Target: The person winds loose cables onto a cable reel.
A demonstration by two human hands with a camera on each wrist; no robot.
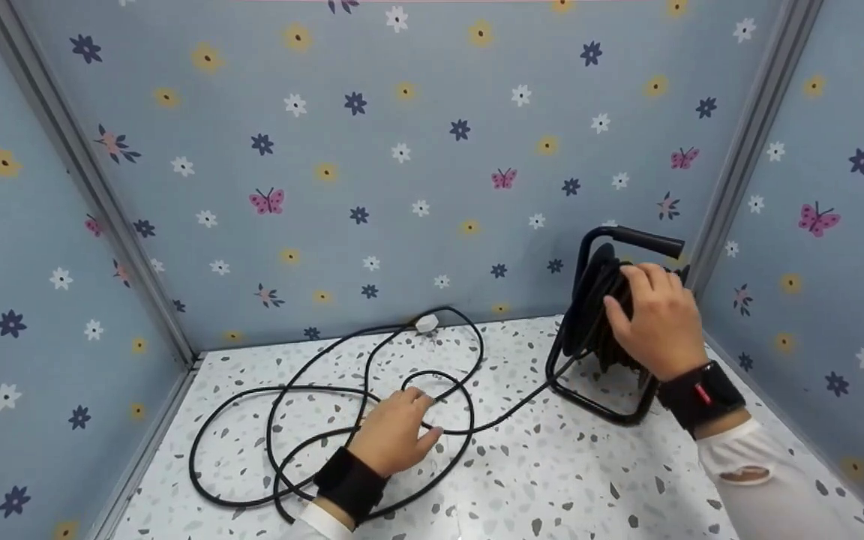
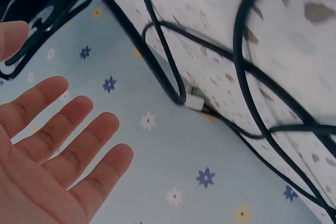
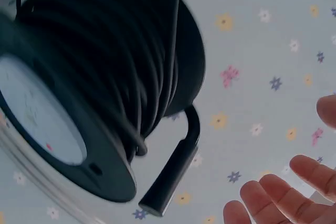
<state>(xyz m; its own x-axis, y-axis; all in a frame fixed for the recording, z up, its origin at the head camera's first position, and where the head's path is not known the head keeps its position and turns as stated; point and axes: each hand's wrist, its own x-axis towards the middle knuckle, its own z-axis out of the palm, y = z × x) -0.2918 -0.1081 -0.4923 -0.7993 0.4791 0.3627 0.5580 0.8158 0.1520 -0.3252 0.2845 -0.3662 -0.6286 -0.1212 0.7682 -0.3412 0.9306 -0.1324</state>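
A black cable reel stands at the right near the back wall, several turns of cable wound on its drum. From it a loose black cable runs left and lies in wide overlapping loops, with a white end piece near the wall. My left hand is over the loops; its fingers are spread and hold nothing in the left wrist view. Beside the reel is my right hand, partly covering it in the head view. The right wrist view shows its fingers apart from the reel, gripping nothing.
The reel's frame has a black grip handle on top and a tube base below. Flowered panels enclose the speckled white surface at the back and both sides, with grey metal posts at the corners.
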